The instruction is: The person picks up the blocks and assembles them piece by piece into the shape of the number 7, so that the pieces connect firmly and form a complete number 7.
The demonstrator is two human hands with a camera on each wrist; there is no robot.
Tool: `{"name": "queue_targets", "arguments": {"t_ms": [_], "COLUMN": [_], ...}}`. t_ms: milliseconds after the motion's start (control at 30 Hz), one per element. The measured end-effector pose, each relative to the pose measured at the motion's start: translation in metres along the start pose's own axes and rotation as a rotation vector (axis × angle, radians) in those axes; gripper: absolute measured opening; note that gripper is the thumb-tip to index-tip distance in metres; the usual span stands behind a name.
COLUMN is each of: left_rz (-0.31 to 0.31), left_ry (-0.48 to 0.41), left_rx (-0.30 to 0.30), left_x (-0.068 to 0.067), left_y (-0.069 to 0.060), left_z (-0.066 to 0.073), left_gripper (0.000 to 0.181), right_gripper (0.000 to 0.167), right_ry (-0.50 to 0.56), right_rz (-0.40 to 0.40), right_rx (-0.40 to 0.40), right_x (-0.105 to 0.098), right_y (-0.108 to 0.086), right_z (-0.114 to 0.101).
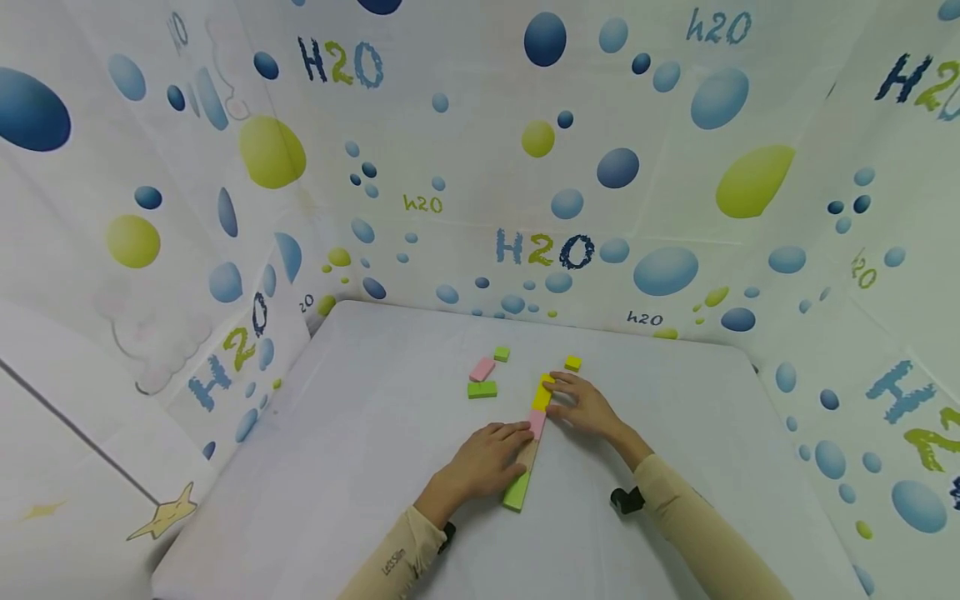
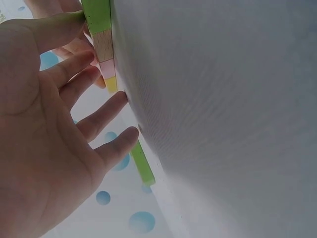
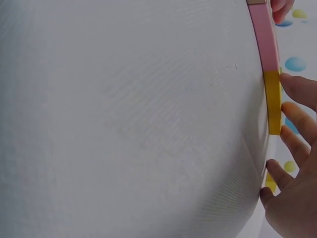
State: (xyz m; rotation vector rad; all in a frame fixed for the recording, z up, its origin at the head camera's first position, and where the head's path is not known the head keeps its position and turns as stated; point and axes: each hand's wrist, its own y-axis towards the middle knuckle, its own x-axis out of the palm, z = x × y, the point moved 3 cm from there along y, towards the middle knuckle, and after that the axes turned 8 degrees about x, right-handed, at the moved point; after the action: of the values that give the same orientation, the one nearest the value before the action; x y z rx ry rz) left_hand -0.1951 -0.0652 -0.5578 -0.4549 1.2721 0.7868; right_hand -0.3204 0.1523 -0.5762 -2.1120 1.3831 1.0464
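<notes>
In the head view a straight row of flat blocks lies end to end on the white table: a green block nearest, then a bare-wood block, a pink block and a yellow block farthest. My left hand rests along the row's left side, thumb at the green block and fingers spread towards the pink one. At the far end my right hand touches the yellow block with thumb and fingertips, as the right wrist view also shows. Neither hand has its fingers curled round a block.
Beyond the left hand lie a flat green block, a loose pink block and a small green block. A small yellow block sits past the right hand. Patterned white cloth walls stand behind the table and at its sides.
</notes>
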Motion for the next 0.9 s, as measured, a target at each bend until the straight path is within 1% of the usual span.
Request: {"name": "queue_targets", "arguments": {"t_ms": [133, 433, 767, 900], "left_rz": [0.003, 0.001, -0.001, -0.002], "left_ry": [0.003, -0.013, -0.010, -0.004], "left_rx": [0.003, -0.009, -0.012, -0.010], "left_x": [0.0004, 0.0020, 0.0024, 0.0016], "left_y": [0.0001, 0.0007, 0.0008, 0.0002], "left_z": [-0.0012, -0.0026, -0.0017, -0.0016], "left_gripper": [0.055, 0.056, 0.055, 0.055], "right_gripper": [0.051, 0.048, 0.045, 0.044], "right_ry": [0.002, 0.005, -0.009, 0.016], "right_rz": [-0.001, 0.005, 0.043, 0.042], "right_rx": [-0.005, 0.027, -0.014, -0.009], "right_x": [0.0012, 0.0012, 0.0016, 0.0014], "right_y": [0.0010, 0.0014, 0.0014, 0.0015], "right_z": [0.0003, 0.0004, 0.0005, 0.0006]}}
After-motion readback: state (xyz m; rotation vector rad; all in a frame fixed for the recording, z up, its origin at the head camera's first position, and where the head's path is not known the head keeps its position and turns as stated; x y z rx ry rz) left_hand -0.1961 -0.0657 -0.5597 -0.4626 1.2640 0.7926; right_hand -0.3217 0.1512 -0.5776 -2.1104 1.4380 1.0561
